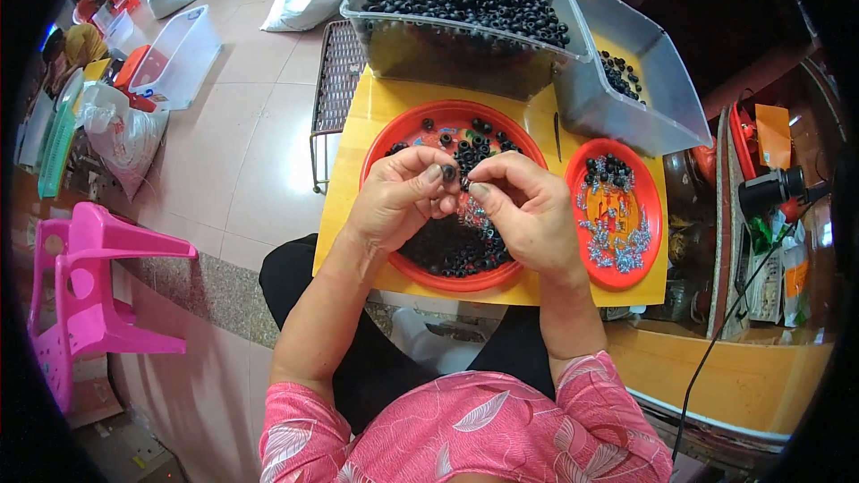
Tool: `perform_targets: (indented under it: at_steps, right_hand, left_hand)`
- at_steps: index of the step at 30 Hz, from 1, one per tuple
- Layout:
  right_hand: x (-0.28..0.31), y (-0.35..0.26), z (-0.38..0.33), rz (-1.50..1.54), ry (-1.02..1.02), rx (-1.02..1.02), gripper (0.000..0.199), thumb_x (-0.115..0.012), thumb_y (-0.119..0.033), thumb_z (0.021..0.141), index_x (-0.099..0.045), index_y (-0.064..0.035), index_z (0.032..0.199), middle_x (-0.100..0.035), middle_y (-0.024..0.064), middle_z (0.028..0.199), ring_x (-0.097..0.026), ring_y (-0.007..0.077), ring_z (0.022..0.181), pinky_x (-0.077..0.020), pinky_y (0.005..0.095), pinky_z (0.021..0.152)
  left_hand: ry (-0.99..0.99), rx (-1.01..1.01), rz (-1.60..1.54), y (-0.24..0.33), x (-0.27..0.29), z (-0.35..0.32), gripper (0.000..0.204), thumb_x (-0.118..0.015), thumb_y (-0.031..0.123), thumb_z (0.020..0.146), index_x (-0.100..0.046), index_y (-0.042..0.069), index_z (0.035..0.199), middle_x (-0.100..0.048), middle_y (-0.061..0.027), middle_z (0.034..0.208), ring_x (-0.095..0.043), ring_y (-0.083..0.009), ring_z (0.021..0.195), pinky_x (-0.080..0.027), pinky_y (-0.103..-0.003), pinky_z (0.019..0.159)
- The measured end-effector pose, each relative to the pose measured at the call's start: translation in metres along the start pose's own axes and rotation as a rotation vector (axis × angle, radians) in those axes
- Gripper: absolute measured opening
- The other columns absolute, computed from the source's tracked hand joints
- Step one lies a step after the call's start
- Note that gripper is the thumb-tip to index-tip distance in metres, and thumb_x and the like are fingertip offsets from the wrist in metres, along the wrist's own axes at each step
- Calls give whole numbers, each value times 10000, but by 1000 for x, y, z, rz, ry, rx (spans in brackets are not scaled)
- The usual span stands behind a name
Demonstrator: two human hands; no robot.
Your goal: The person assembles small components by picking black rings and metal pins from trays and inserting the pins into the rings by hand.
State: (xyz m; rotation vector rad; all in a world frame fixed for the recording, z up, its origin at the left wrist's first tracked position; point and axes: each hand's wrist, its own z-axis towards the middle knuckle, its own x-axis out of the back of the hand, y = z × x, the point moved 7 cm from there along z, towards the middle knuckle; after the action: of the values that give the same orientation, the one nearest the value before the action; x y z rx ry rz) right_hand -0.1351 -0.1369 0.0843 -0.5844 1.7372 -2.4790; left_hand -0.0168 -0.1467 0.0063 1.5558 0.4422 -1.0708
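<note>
Above a round red tray [447, 284] my two hands are close together, fingertips nearly meeting. My left hand [389, 201] pinches a small black round piece [448, 173] between thumb and finger. Thumb and forefinger of my right hand [535, 215] are pinched right beside it; whatever tiny thing they hold is too small to make out. Loose black ring-like pieces [479, 259] are spread over the tray, with some shiny bits among them. On the right, a smaller red oval tray [660, 206] carries black pieces [608, 170] and many small silvery-blue bits [617, 255].
A yellow board [349, 134] supports both trays. Behind them stand a clear bin [456, 63] heaped with black pieces and another bin [662, 80] with fewer. A thin dark tool [557, 136] lies between the trays. A pink stool [98, 277] is at left, a black clamp-like device [774, 190] at right.
</note>
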Motion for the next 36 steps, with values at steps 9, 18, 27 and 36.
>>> perform_targets:
  at_steps: [9, 18, 27, 36]
  right_hand:
    - [-4, 7, -6, 141, 22, -71, 98, -589, 17, 769, -572, 12, 865, -571, 64, 803, -565, 112, 770, -455, 237, 670]
    - [-4, 7, -7, 184, -8, -84, 91, -593, 21, 762, -579, 18, 852, -574, 69, 780, -567, 112, 724, -454, 233, 638]
    - [0, 1, -7, 1, -26, 9, 71, -609, 23, 719, -591, 16, 787, -571, 74, 721, -538, 134, 636, -424, 246, 566]
    - [-3, 25, -7, 208, -140, -253, 97, -642, -50, 748, -577, -9, 807, -553, 2, 698, -503, 60, 668, -420, 220, 592]
  left_hand:
    - [18, -71, 28, 1, -5, -6, 189, -658, 40, 744, -588, 1, 915, -596, -78, 798, -562, -155, 652, -458, -241, 577]
    - [-77, -127, 143, 5, -14, -6, 222, -701, 5, 686, -597, -9, 882, -580, -76, 827, -573, -148, 718, -470, -248, 606]
    - [-83, -378, 688, 20, -23, -11, 221, -729, 9, 652, -607, -19, 834, -571, -56, 840, -541, -121, 783, -446, -227, 666]
    - [-108, -466, 905, 24, -36, -19, 242, -741, 29, 639, -604, -23, 831, -592, -58, 795, -549, -115, 736, -442, -226, 619]
